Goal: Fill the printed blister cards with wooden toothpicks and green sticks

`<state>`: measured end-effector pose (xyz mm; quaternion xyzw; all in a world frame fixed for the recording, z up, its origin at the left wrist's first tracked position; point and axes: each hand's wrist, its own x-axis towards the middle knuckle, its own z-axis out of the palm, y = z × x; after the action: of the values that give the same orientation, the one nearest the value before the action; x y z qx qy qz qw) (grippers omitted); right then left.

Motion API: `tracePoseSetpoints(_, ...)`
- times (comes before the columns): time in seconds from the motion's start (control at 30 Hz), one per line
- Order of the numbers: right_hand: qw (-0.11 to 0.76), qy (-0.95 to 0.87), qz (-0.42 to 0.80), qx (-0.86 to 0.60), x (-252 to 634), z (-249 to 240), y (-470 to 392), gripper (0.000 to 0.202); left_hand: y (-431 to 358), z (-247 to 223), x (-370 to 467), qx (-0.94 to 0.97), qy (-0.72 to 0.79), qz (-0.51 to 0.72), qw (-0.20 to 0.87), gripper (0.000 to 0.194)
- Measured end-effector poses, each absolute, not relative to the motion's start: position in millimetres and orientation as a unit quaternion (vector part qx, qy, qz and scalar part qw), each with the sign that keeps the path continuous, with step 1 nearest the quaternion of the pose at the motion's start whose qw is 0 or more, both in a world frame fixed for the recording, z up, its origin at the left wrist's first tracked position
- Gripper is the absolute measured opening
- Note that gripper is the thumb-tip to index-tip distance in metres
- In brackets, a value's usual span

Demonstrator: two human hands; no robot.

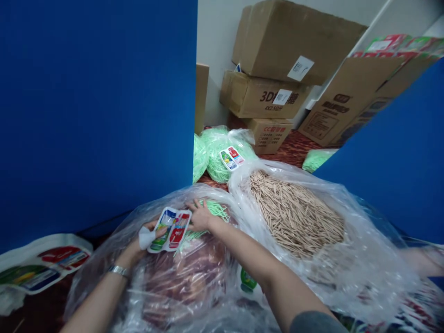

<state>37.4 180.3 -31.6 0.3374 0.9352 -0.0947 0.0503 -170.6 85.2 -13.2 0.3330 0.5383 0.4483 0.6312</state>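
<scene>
My left hand (138, 246) grips a flat bottle-shaped plastic pack (176, 230) printed in green and red, its thumb over the front. Something white is around or against the thumb. Beside the pack, my right hand (200, 217) reaches down with fingers apart at thin light-green sticks (217, 209). The sticks lie in a large clear plastic bag (194, 277), which spreads open below both hands. Whether the right fingertips touch any sticks is unclear.
Right of my hands, another clear bag holds tan sticks (294, 217). Bagged green sticks (215, 145) with a similar pack (232, 158) lie beyond. Cardboard boxes (298, 41) are stacked behind. Blue panels (97, 115) stand either side. A blurred person's arm (421, 261) enters at right.
</scene>
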Motion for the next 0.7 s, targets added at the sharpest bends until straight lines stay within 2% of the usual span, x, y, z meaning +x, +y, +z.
tracePoseSetpoints(0.17,-0.015,0.965,-0.047,0.256,42.0,-36.5,176.0,0.055,92.4,-20.4,-184.3,0.286,0.553,0.454,0.637,0.044)
tracePoseSetpoints(0.27,-0.018,0.976,-0.035,0.216,36.8,-39.6,181.6,0.054,93.3,-20.5,-185.7,0.261,0.558,0.469,0.633,0.048)
tracePoseSetpoints(0.43,-0.001,0.966,-0.036,0.256,40.6,-42.3,186.5,0.061,95.4,-21.8,-184.0,0.224,0.56,0.479,0.638,0.05)
tracePoseSetpoints(0.7,0.022,0.942,-0.08,0.326,93.1,-34.0,174.0,0.066,98.4,-22.3,-181.2,0.215,0.579,0.479,0.624,0.045)
